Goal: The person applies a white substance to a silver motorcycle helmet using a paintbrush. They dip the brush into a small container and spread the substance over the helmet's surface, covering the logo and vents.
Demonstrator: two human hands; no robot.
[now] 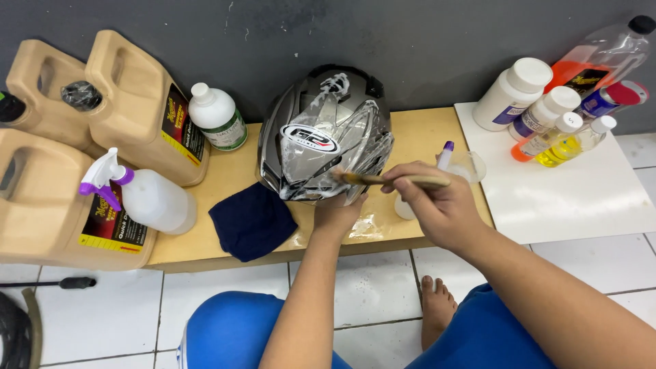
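A grey and black motorcycle helmet [321, 130] with white foam streaks over its visor stands on a low wooden bench [417, 137]. My left hand [337, 213] grips the helmet's lower front edge from beneath. My right hand [437, 205] is shut on a wooden-handled brush [393, 180], whose bristles touch the visor's lower right side. A dark blue cloth [251, 221] lies on the bench just left of my left hand.
Three tan jugs [137, 102] and a white spray bottle [147, 198] crowd the bench's left end, beside a small white bottle [217, 116]. A clear cup [468, 166] sits behind my right hand. Several bottles [547, 109] stand on a white board [567, 198] at right.
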